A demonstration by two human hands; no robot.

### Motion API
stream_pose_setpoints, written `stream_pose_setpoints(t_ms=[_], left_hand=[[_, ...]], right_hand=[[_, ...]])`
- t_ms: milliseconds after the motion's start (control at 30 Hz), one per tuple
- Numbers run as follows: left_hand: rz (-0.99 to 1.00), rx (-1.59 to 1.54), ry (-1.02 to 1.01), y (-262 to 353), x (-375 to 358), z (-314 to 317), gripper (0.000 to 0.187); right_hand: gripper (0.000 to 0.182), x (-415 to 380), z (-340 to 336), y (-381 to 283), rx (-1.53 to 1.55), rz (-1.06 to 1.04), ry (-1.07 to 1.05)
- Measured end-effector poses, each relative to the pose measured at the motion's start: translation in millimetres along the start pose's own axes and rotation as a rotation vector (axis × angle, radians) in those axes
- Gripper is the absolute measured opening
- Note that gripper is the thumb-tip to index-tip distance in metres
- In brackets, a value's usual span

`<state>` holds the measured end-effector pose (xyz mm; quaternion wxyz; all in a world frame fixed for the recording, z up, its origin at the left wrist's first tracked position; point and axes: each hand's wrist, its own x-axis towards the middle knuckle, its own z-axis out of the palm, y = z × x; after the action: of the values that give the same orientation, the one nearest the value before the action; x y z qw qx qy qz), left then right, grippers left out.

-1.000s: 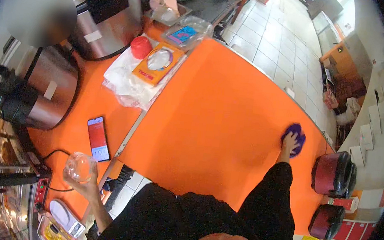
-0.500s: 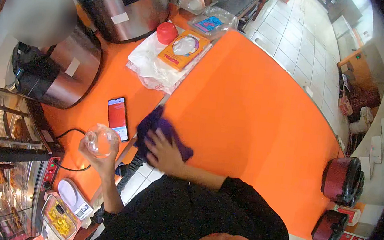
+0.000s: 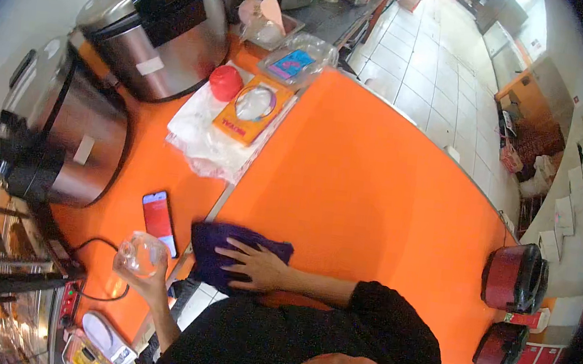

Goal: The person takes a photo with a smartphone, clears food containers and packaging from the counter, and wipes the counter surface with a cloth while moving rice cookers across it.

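Note:
My right hand [image 3: 254,266] lies flat, fingers spread, on a purple cloth [image 3: 217,245] at the near left edge of the orange counter [image 3: 362,189]. My left hand [image 3: 148,279] is raised beside the counter and holds a clear plastic bottle or cup [image 3: 136,252]. A smartphone [image 3: 160,218] with a lit red screen lies on the counter just left of the cloth.
Two large steel urns [image 3: 159,26] [image 3: 69,137] stand at the back left. An orange box [image 3: 249,110], white plastic bags [image 3: 204,137], a red lid [image 3: 225,83] and a clear container [image 3: 297,62] sit beside them. Two dark red pots [image 3: 513,266] [image 3: 501,346] stand at right. A scale [image 3: 104,340] sits below left.
My right hand swept the purple cloth from the counter's far right edge across to the near left edge. The left hand kept holding the clear bottle or cup.

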<state>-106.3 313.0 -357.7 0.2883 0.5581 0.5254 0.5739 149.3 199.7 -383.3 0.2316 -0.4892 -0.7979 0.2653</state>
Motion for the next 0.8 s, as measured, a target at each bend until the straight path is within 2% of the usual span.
stream_pose_setpoints(t_ms=[67, 133, 167, 200, 233, 267, 300, 333, 367, 400, 467, 567, 600, 667, 733, 800], left_hand=[[-0.102, -0.105, 0.037, -11, 9, 9, 0.082], [-0.231, -0.242, 0.140, -20, 19, 20, 0.076], [0.031, 0.046, 0.105, -1, 13, 34, 0.066], [0.299, 0.331, 0.068, 21, 7, 48, 0.056], [0.089, 0.017, -0.034, 28, 5, 56, 0.061], [-0.138, -0.288, -0.067, 35, 2, 64, 0.067], [-0.192, -0.340, -0.059, 12, -2, 55, 0.070], [-0.081, -0.198, -0.136, 33, -5, 65, 0.071], [0.039, -0.062, -0.195, 54, -8, 75, 0.072], [0.082, -0.007, -0.211, 58, -7, 81, 0.073], [0.175, 0.090, -0.252, 65, -6, 90, 0.074], [0.154, 0.126, -0.198, 71, -2, 112, 0.073], [0.166, 0.124, -0.191, 69, 1, 111, 0.072], [0.182, 0.116, -0.180, 66, 4, 107, 0.071], [0.193, 0.105, -0.172, 61, 5, 99, 0.069], [0.198, 0.092, -0.177, 56, 6, 92, 0.068]], right_hand=[[0.039, -4, -40, 45, -0.086, -0.022, 0.055], [0.045, 9, -125, 93, -0.223, 0.361, 0.023], [0.046, 9, -143, 154, -0.323, 0.390, 0.239], [0.049, 7, -173, 216, -0.418, 0.350, 0.360], [0.053, 13, -203, 254, -0.475, 0.588, 0.490], [0.052, 16, -241, 289, -0.516, 0.672, 0.529], [0.055, 21, -259, 337, -0.622, 0.805, 0.592], [0.058, 24, -273, 361, -0.483, 0.908, 0.744], [0.059, 34, -277, 373, -0.476, 1.015, 0.821], [0.061, 48, -275, 375, -0.535, 1.144, 0.803], [0.056, 63, -259, 348, -0.595, 1.087, 0.645], [0.051, 8, -244, 338, -0.455, 0.632, 0.649], [0.049, -25, -244, 335, -0.478, 0.666, 0.681], [0.044, -133, -258, 331, -0.537, 0.729, 0.744], [0.044, -267, -254, 304, -0.361, 1.092, 0.872], [0.041, -411, -228, 258, -0.586, 1.207, 0.897]])
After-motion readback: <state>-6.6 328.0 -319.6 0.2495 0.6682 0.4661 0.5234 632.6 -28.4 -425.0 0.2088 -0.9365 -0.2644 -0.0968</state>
